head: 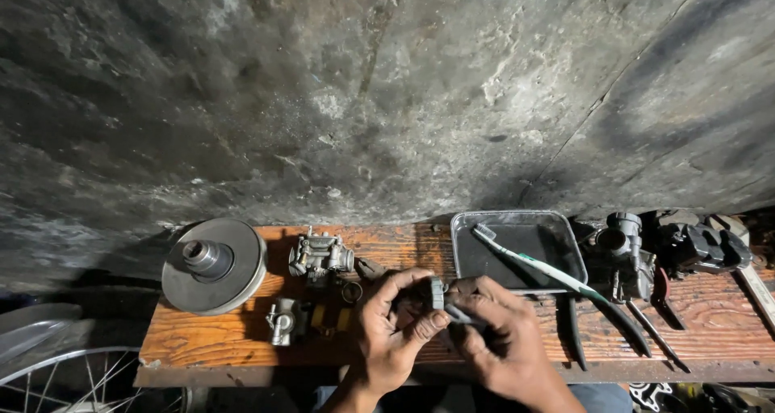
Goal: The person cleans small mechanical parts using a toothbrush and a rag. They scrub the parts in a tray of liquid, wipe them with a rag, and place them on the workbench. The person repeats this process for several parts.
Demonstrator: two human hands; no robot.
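My left hand [393, 332] and my right hand [502, 340] meet over the front of a wooden bench [210, 328]. Together they grip a small dark metal part [438, 293], with fingers curled around it from both sides. Much of the part is hidden by my fingers. A carburetor body [320, 255] sits just behind my left hand. A smaller metal fitting [284, 320] lies to its left.
A round pulley disc [213, 264] rests at the bench's left end. A metal tray [557, 229] holds a green-and-white toothbrush [539, 266]. Another carburetor [622, 255], dark parts [701, 247] and pliers [622, 324] lie right. A spoked wheel [56, 377] is lower left, a stained wall [387, 90] behind.
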